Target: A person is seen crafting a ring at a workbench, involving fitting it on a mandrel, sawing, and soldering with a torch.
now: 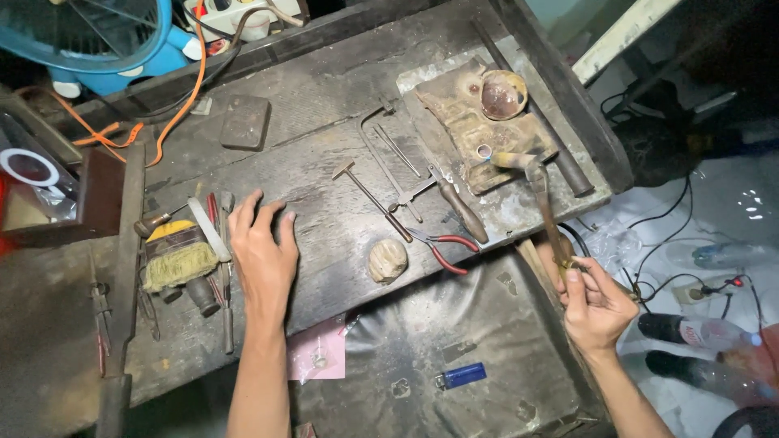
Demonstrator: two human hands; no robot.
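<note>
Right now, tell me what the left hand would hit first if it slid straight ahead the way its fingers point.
The left hand points up the workbench; bare wood lies ahead, then probably the dark square block, though depth is unclear.

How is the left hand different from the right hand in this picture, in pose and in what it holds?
The left hand lies flat on the dark workbench with fingers spread and holds nothing; the right hand is raised off the bench edge, fingers closed around the handle of a torch. The left hand rests beside a yellow brush; the right hand's torch points at a small ring on a worn block. Both are bare.
</note>
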